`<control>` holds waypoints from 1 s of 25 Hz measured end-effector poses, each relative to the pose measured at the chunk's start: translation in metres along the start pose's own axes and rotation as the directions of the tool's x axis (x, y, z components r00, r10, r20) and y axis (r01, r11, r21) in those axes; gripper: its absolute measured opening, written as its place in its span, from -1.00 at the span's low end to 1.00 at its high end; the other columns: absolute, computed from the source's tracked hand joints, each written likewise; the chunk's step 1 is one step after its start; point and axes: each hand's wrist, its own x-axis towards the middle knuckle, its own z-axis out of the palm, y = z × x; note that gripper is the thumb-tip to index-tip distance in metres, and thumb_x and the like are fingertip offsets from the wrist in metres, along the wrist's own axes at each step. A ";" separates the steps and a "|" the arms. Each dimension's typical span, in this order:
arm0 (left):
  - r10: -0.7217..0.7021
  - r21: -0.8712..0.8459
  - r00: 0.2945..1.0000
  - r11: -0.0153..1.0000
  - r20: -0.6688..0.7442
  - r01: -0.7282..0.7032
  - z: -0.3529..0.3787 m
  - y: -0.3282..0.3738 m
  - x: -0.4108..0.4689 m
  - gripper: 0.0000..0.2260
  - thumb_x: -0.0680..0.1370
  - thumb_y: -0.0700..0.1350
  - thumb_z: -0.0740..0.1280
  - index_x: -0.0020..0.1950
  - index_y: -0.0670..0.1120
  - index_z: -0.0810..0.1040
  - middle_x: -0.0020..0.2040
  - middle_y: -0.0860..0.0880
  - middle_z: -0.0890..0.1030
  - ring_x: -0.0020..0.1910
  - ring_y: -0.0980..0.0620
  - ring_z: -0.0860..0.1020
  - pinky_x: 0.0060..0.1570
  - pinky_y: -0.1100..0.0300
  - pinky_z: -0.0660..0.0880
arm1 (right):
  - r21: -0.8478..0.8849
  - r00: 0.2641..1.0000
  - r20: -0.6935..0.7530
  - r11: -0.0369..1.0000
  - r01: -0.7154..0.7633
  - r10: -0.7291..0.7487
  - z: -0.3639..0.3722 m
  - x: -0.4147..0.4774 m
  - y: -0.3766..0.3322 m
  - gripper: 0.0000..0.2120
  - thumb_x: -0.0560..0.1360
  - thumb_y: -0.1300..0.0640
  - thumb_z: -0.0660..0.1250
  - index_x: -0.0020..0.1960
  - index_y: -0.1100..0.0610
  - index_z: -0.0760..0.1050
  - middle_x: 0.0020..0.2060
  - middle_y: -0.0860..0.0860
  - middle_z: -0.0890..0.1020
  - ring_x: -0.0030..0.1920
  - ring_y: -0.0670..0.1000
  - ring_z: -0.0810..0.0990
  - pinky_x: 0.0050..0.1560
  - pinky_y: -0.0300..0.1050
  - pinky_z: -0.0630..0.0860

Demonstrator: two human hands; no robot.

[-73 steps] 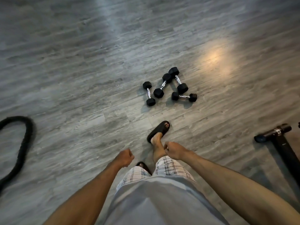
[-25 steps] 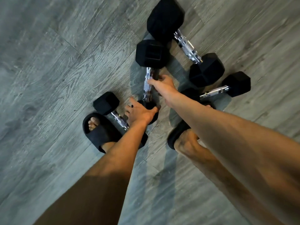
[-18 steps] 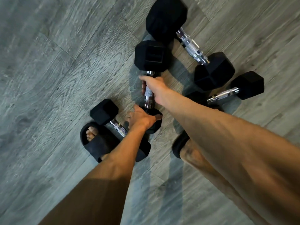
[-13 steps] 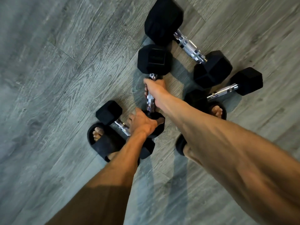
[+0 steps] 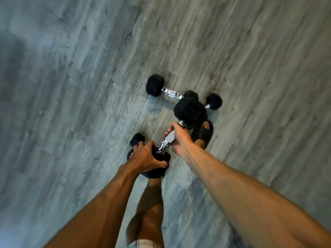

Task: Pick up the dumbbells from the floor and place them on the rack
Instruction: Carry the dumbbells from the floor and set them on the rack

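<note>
- Held dumbbell [image 5: 190, 113]: black hex heads joined by a chrome handle [image 5: 165, 143]. Its long axis runs from 7 o'clock, nearest the person, to 1 o'clock. It appears raised off the floor [image 5: 71, 104], since the far head covers things behind it.
- Right hand [image 5: 179, 138]: fingers curled round the handle near its far end.
- Left hand [image 5: 145, 156]: fingers wrapped over the near head, at 7 o'clock of the right hand and closer to the body.
- Larger dumbbell [image 5: 155, 85]: lies on the floor at 11 o'clock of the held one, apart from both hands.
- Far small dumbbell [image 5: 214, 101]: at 1 o'clock, partly hidden by the far head.
- Near small dumbbell [image 5: 137, 139]: 1 head shows just beyond the left hand, at 11 o'clock.
- Rack: not in view. By judgement, the carry needs the bar kept level, or the unsupported far head may dip.
</note>
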 end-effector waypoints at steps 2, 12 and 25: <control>0.026 0.060 0.999 0.998 -0.018 -0.025 -0.029 0.027 -0.056 -0.19 0.32 0.28 0.49 0.44 -0.02 0.28 0.38 -0.19 0.32 0.38 -0.20 0.28 0.30 -0.05 0.42 | 0.068 1.000 0.004 0.998 -0.008 0.008 -0.011 -0.062 -0.026 -0.77 0.55 0.21 0.30 -0.28 0.15 0.42 -0.50 0.03 0.45 -0.50 -0.01 0.45 -0.38 -0.10 0.51; 0.076 0.234 0.995 0.968 0.059 -0.088 -0.077 0.162 -0.224 -0.31 0.24 0.32 0.48 0.26 0.08 0.41 0.16 -0.05 0.47 0.11 -0.06 0.48 0.13 0.00 0.53 | 0.176 0.999 0.046 0.984 0.012 -0.020 -0.101 -0.253 -0.119 -0.79 0.55 0.22 0.29 -0.26 0.20 0.42 -0.44 0.07 0.45 -0.43 0.06 0.48 -0.30 -0.03 0.53; 0.146 0.720 0.943 0.614 0.301 -0.324 0.016 0.289 -0.292 -0.18 0.12 0.48 0.37 0.30 0.17 0.41 0.28 0.04 0.50 0.20 -0.06 0.50 0.23 -0.05 0.48 | 0.575 0.986 -0.139 0.803 0.158 -0.095 -0.286 -0.318 -0.071 -0.74 0.59 0.28 0.21 -0.28 0.23 0.35 -0.54 0.11 0.51 -0.40 0.08 0.49 -0.28 0.01 0.51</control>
